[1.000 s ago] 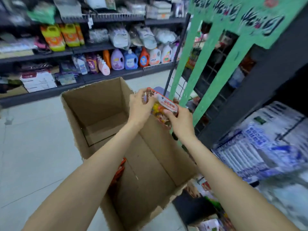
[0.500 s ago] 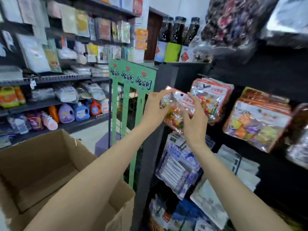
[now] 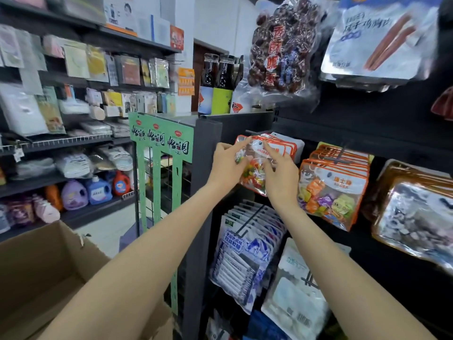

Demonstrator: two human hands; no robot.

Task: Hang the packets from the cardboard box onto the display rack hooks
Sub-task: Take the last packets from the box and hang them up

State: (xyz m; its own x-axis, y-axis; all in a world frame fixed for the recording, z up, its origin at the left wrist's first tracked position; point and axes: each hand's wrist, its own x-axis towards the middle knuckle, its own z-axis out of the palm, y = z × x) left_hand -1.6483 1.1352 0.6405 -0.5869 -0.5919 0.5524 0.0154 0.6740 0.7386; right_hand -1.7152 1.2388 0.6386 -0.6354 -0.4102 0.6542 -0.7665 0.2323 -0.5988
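Fingers (image 3: 241, 146) of the left hand (image 3: 226, 163) and right hand (image 3: 279, 168) pinch a candy packet (image 3: 255, 168) by its top corners, at the hook (image 3: 255, 132) where matching packets (image 3: 285, 148) hang. If its hole misses the tip, it could slip down toward the blue packets (image 3: 245, 251) below; the cardboard box (image 3: 36, 271) sits near left
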